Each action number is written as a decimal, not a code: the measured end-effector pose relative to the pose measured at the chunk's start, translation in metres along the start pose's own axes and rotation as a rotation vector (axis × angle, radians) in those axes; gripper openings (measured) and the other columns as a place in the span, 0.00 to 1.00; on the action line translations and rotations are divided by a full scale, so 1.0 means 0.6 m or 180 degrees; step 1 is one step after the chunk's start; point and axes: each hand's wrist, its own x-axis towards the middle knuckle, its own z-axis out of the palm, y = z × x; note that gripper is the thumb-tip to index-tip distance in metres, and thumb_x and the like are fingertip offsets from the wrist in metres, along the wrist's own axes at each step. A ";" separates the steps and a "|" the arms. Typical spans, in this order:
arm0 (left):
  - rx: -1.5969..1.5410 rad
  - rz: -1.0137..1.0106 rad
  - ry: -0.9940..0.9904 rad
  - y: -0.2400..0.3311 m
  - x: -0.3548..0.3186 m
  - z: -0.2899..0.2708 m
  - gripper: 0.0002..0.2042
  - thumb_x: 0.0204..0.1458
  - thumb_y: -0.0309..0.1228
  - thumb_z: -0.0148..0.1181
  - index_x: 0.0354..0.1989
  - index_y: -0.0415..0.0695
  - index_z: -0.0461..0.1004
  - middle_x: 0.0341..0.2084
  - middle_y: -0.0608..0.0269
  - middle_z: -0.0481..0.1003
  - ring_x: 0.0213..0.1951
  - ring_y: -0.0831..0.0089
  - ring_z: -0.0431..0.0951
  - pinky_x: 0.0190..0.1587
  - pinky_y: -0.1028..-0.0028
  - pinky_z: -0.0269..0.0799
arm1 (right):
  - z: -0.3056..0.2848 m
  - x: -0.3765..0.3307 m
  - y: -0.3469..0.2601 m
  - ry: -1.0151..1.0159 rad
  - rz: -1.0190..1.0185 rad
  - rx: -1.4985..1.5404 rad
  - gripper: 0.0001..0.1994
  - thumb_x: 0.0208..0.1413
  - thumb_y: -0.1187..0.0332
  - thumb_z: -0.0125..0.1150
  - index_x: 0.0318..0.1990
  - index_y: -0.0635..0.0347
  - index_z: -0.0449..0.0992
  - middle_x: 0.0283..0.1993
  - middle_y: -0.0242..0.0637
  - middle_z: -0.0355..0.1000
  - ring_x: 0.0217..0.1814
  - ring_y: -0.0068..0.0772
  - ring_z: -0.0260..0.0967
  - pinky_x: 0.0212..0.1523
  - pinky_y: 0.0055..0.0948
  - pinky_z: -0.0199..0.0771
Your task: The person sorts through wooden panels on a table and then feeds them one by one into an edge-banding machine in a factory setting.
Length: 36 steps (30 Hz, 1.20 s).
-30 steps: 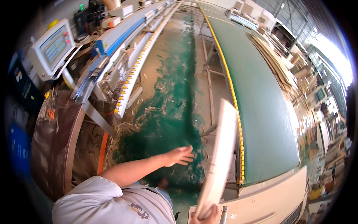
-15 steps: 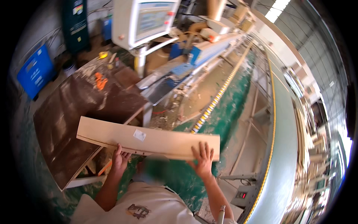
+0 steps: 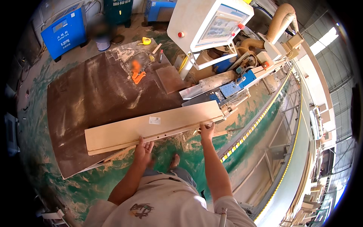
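Head view, 2 bare hands, 1 long pale board (image 3: 121, 132) between them and the machine side. Board lies across the view in front of the torso, wide face up, right end farther from the body than the left. White label (image 3: 154, 120) near mid-face; a dark groove runs along the near edge, with a few small dark holes close to the left hand.

Left hand (image 3: 143, 150): palm turned up, fingers half curled, thumb against the near edge left of the board's middle. Cannot tell whether it grips or only supports. Right hand (image 3: 207, 131): bent fingers and thumb closed on the near edge close to the right end; pressure cannot be judged.

Position of board: left part overlaps the near side of the brown table (image 3: 83, 98); contact with the tabletop cannot be confirmed. Right end projects past the table, in front of a machine bed with a blue section (image 3: 247, 78).

On table, far side: orange tool (image 3: 139, 77), yellow tape measure (image 3: 145, 41). Behind: white control console (image 3: 189, 28) with red buttons, ribbed tan hose (image 3: 278, 22), blue cabinet (image 3: 64, 38). Right: rail of yellow rollers (image 3: 242, 141) above the green floor (image 3: 166, 153)
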 end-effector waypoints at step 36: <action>0.7850 0.0946 0.1558 0.124 -0.154 0.049 0.53 0.39 0.25 0.75 0.76 0.51 0.48 0.72 0.49 0.53 0.71 0.48 0.57 0.71 0.58 0.58 | -0.068 0.277 -0.045 -0.1444 0.0917 0.1544 0.43 0.70 0.69 0.50 0.78 0.41 0.23 0.28 0.37 0.72 0.23 0.26 0.69 0.25 0.27 0.73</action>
